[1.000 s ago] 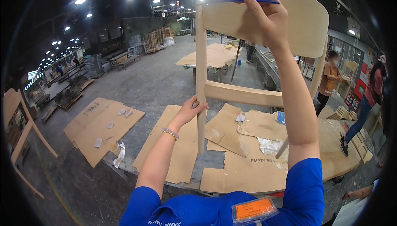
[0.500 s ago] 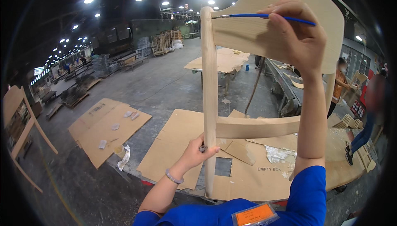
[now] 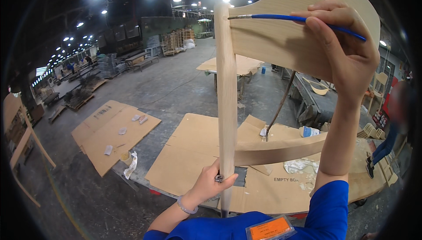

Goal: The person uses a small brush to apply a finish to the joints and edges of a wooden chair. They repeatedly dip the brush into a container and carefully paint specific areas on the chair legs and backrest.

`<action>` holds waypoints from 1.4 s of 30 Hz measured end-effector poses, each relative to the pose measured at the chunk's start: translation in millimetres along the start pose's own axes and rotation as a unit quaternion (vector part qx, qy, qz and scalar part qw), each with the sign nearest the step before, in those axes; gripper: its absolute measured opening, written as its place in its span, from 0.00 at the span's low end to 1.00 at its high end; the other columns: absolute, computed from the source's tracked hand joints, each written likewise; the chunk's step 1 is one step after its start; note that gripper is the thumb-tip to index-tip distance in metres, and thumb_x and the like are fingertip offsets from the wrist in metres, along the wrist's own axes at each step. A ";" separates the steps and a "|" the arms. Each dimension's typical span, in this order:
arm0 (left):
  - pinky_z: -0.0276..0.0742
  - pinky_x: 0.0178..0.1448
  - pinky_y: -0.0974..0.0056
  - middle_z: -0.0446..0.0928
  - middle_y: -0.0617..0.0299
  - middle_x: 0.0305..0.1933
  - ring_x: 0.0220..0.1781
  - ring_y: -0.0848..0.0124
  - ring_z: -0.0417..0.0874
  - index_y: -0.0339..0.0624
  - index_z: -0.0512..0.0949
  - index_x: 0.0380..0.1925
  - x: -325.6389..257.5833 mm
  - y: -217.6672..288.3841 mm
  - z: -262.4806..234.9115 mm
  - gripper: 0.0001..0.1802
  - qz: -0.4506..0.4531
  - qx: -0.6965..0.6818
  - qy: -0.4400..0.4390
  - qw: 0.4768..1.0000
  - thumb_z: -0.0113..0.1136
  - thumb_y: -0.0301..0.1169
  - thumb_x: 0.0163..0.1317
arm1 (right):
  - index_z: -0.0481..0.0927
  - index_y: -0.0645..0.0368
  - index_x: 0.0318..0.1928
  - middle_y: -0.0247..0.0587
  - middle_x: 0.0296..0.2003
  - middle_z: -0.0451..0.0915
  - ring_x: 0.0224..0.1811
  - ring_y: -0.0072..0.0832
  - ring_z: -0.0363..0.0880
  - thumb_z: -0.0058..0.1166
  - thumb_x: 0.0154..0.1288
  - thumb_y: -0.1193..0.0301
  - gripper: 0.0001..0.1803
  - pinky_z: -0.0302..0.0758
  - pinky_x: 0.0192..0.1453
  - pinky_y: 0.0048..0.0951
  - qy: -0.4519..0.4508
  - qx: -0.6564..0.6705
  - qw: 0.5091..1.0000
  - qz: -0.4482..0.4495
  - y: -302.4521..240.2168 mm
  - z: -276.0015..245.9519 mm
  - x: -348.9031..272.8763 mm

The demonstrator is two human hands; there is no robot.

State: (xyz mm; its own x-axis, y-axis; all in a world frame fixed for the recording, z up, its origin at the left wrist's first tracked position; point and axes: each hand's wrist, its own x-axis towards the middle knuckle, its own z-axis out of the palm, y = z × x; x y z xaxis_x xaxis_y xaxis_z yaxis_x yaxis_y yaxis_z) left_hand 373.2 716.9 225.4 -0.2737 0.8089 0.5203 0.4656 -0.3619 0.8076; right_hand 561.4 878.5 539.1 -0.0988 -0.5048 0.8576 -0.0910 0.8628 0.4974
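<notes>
An unpainted wooden chair [image 3: 227, 95] stands upright before me, its broad curved backrest [image 3: 274, 42] joined to a round post. Lower down, a curved rail [image 3: 281, 153] runs from this post to the right. My left hand [image 3: 206, 185] is closed round the post below the rail; a small dark grey thing beside its thumb is too small to name. In my right hand [image 3: 349, 51], a thin paintbrush [image 3: 281, 17] with a blue handle is pinched, pointing left. Its tip meets the post near the top, where the backrest joins. The chair's far side is partly hidden by my right arm.
Cardboard sheets [image 3: 184, 147] cover the worktable beneath the chair. On the left, another sheet [image 3: 99, 141] bears several scraps, with a small cup [image 3: 126, 157] and crumpled paper [image 3: 131, 167] nearby. Another wooden chair [image 3: 22, 143] stands far left. A person's legs [image 3: 379, 154] show at right.
The chair has come closer and its rail sits lower in view. My right hand has shifted right with the brush, whose tip stays at the post top. My left hand is lower, still gripping.
</notes>
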 end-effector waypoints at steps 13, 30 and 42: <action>0.85 0.44 0.60 0.86 0.47 0.38 0.39 0.57 0.92 0.29 0.71 0.64 -15.2 -0.5 -5.4 0.33 -0.002 0.020 -0.023 1.000 0.71 0.36 0.65 | 0.87 0.64 0.41 0.43 0.39 0.89 0.53 0.35 0.86 0.66 0.67 0.79 0.03 0.65 0.77 0.55 0.012 -0.003 1.000 0.003 -8.7 7.8 -0.7; 0.82 0.44 0.64 0.86 0.55 0.37 0.38 0.68 0.89 0.29 0.76 0.53 -24.4 4.2 -11.1 0.21 0.007 0.030 0.014 0.999 0.71 0.30 0.65 | 0.87 0.63 0.40 0.42 0.38 0.88 0.52 0.34 0.84 0.66 0.66 0.81 0.04 0.62 0.79 0.54 0.030 0.047 0.998 0.005 -12.8 25.1 2.6; 0.83 0.46 0.63 0.87 0.52 0.40 0.41 0.66 0.90 0.29 0.76 0.52 -25.5 -0.2 -16.2 0.22 -0.011 0.024 0.010 1.000 0.72 0.31 0.65 | 0.87 0.64 0.41 0.40 0.38 0.88 0.51 0.33 0.84 0.67 0.65 0.81 0.05 0.63 0.79 0.54 0.032 0.043 0.999 -0.002 -12.4 35.7 4.9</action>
State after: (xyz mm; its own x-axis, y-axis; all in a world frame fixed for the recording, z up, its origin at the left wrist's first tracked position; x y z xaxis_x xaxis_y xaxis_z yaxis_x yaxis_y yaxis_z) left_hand 366.4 688.8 216.5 -0.3010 0.8069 0.5082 0.4995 -0.3205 0.8048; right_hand 526.6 864.3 532.5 -0.0355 -0.5031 0.8635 -0.1767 0.8536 0.4901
